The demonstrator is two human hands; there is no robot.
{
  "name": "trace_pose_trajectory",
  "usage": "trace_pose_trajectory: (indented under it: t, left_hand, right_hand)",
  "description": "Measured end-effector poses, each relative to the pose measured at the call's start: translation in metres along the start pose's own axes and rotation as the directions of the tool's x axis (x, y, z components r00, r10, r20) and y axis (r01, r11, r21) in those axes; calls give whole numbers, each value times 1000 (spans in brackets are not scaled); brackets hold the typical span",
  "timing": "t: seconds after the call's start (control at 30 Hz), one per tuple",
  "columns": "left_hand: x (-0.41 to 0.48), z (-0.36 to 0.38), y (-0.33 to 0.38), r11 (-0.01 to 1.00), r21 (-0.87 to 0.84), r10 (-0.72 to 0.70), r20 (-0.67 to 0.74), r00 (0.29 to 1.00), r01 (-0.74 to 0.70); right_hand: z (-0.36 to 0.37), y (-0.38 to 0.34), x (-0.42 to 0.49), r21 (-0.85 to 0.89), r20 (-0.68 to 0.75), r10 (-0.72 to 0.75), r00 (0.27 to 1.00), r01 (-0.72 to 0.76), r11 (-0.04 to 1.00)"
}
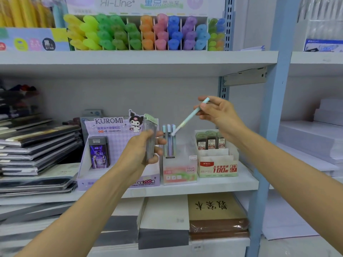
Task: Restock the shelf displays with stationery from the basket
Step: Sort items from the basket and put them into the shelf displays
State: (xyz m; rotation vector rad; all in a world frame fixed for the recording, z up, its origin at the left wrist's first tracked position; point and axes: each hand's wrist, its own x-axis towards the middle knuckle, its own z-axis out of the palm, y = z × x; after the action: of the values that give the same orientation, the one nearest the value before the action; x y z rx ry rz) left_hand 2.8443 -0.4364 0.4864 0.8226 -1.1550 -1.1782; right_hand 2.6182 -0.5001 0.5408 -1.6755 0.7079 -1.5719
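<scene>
Our right hand [217, 112] pinched a pale blue pen [187, 117] between thumb and curled fingers. The pen slanted down and left, and its lower tip sat right at the tops of three pens [168, 140] standing upright in the Fruit Soda box [179, 173]. We could not tell whether the tip touched them.

Our left hand [143, 151] gripped a stack of slim packs [151, 138] on edge, thumb on the near side and fingers wrapped round the far side. It hung in front of the right end of the Kuromi box [104, 145], just left of the standing pens.

All three displays stood side by side on the middle shelf [213, 184], close to its near edge, with the lead refill box [217, 167] on the right. A bare strip of shelf ran from that box to the blue upright [269, 127]. Above the boxes, open room rose against the grey back wall up to the underside of the upper shelf [130, 58], where the highlighter rack [139, 32] stood. At far left, stacked notebooks [37, 145] crowded against the Kuromi box.
</scene>
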Motion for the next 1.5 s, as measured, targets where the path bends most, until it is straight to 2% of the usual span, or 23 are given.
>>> trace_pose_trajectory:
  t: [0.1, 0.23, 0.5, 0.87, 1.13, 1.3, 1.5]
  left_hand:
    - [-2, -6, -2, 995, 92, 35, 40, 999, -39]
    - [-3, -10, -6, 990, 131, 46, 39, 998, -51]
    - [-2, -12, -15, 986, 161, 33, 51, 998, -41]
    - [2, -14, -17, 985, 169, 27, 77, 997, -40]
    - [2, -17, -17, 983, 178, 18, 83, 996, -32]
    - [2, -16, -17, 981, 192, 14, 80, 997, -29]
    - [1, -17, -17, 981, 191, 10, 79, 997, -25]
  right_hand:
    - [-3, 5, 7, -201, -42, -57, 998, 47, 979]
    - [6, 24, 12, -485, -11, -42, 999, 32, 874]
    - [26, 47, 21, -734, 166, -73, 983, 173, 656]
    - [17, 43, 36, -760, 289, 7, 957, 225, 610]
    - [13, 40, 43, -725, 319, -5, 948, 248, 642]
    - [13, 43, 42, -674, 282, -64, 957, 245, 697]
    - [14, 42, 42, -670, 298, -11, 954, 218, 709]
